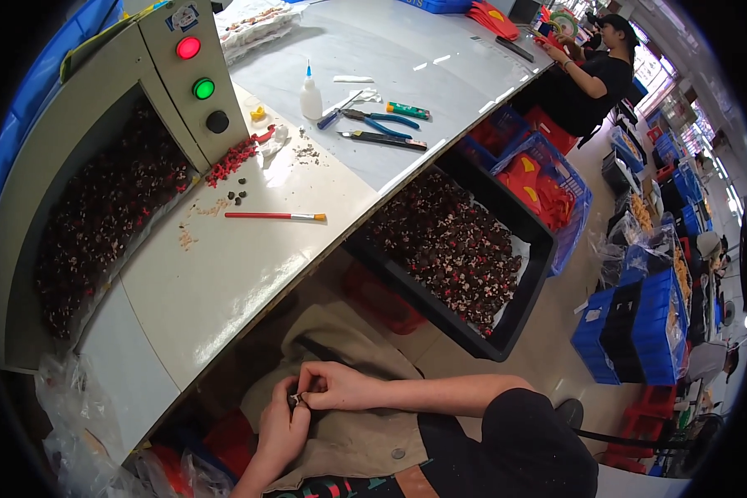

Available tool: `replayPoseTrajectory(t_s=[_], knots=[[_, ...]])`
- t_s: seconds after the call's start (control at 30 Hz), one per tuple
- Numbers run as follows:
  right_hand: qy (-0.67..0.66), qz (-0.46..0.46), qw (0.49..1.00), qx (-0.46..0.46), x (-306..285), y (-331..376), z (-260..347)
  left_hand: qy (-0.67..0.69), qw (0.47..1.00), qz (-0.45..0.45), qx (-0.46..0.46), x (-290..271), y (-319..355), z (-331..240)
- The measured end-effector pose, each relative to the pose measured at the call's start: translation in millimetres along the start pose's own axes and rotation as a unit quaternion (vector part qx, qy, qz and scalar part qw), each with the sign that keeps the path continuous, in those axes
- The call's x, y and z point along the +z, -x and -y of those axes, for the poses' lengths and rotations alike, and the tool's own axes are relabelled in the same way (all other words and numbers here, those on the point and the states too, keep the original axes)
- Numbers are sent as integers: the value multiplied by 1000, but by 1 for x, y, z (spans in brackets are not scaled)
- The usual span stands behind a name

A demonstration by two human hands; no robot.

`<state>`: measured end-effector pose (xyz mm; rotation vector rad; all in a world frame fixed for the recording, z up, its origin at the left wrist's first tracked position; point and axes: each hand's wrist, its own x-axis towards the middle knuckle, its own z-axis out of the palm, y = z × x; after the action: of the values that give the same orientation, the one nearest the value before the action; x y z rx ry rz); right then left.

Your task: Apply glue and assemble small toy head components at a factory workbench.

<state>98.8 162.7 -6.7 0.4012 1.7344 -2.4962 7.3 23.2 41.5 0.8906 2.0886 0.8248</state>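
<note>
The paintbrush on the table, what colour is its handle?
Red. The paintbrush has a red handle and pale bristles, seen in the head view.

The surface point(224, 274) is pale grey-white. On it lie a brush point(274, 216) with a red handle and light bristles, pliers point(382, 123) with blue handles, a white glue bottle point(310, 98) and a heap of red bits point(232, 162). The beige machine panel point(192, 70) carries a red button point(188, 47), a green button point(203, 88) and a black button point(217, 122). The black bin point(523, 307) holds dark pieces speckled red and white. Blue crates point(639, 332) stand on the floor. The apron point(349, 440) is tan-brown.
</note>
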Motion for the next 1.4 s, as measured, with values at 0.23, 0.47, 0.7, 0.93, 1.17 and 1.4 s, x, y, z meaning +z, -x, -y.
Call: replayPoseTrajectory(t_s=[0.23,0.47,0.7,0.93,1.17,1.4], knots=[[19,9,1000,6,4,0,1,14,1000,-14,6,0,7,0],[39,1,999,-14,10,-4,-4,32,999,-25,10,0,10,11],[69,10,998,7,18,-7,1,28,999,-36,3,-6,17,22],[27,14,999,12,21,-11,-12,40,999,-26,-8,-8,18,28],[-2,3,1000,6,19,-11,-10,30,999,-20,-5,-8,14,25],[25,12,1000,1,7,-10,-5,17,1000,-25,1,-3,9,15]])
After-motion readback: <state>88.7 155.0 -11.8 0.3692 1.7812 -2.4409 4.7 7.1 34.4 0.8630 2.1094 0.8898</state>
